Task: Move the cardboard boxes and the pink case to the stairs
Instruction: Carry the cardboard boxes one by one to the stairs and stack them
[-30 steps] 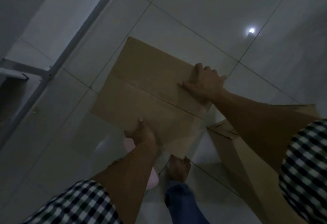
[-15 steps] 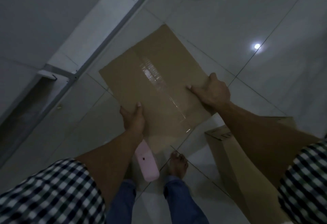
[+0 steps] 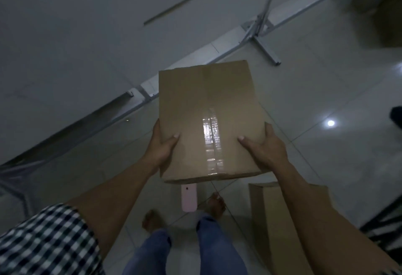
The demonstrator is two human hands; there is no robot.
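Note:
I hold a taped cardboard box (image 3: pixel 206 120) off the floor in front of me, its glossy tape strip facing up. My left hand (image 3: pixel 162 144) grips its left side, thumb on top. Gripping the right side, also thumb on top, is my right hand (image 3: pixel 266 151). A pink case (image 3: pixel 188 197) lies on the tiled floor just below the box, between my bare feet. A second cardboard box (image 3: pixel 280 224) stands on the floor at the lower right, partly hidden by my right forearm.
A metal stand with crossed feet (image 3: pixel 264 35) rests on the floor at the upper right. A grey wall (image 3: pixel 65 35) runs along the left with a metal rail at its base. Another brown shape (image 3: pixel 385 14) sits blurred at the far upper right. Dark bars (image 3: pixel 382 227) show at the right edge.
The box has come up off the floor and turned so its short edge faces me. Both hands shifted to its sides. My view has risen and the pink case now lies uncovered.

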